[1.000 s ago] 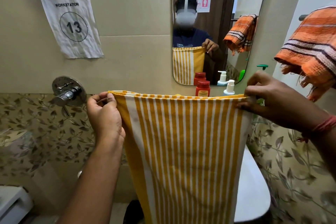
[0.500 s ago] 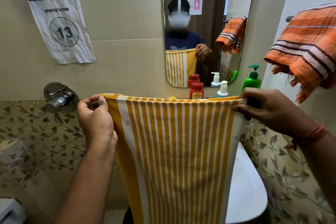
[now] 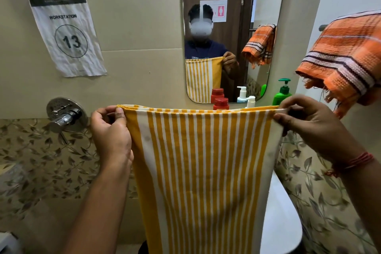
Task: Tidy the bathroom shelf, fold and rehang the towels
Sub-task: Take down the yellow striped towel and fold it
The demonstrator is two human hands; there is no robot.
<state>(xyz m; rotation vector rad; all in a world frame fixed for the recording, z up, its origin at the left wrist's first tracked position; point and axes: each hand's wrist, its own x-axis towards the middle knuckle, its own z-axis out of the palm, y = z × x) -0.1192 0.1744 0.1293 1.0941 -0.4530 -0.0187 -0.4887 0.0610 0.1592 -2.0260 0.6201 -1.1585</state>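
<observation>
A yellow and white striped towel (image 3: 206, 161) hangs doubled over in front of me, stretched flat between both hands. My left hand (image 3: 111, 130) pinches its top left corner. My right hand (image 3: 305, 123) pinches the top right corner. An orange striped towel (image 3: 346, 55) is draped over a rail at the upper right. Behind the yellow towel's top edge stand a red-capped bottle (image 3: 221, 103), a white pump bottle (image 3: 250, 101) and a green pump bottle (image 3: 282, 93); their lower parts are hidden.
A mirror (image 3: 233, 16) hangs on the beige wall above the bottles. A chrome tap handle (image 3: 64, 115) juts from the wall left of my left hand. A paper sign marked 13 (image 3: 68, 35) is taped at the upper left. A white basin (image 3: 282, 222) sits low right.
The view has tilted down and shifted slightly, so the mirror and sign sit lower. Both hands keep the same hold on the yellow towel, stretched between them.
</observation>
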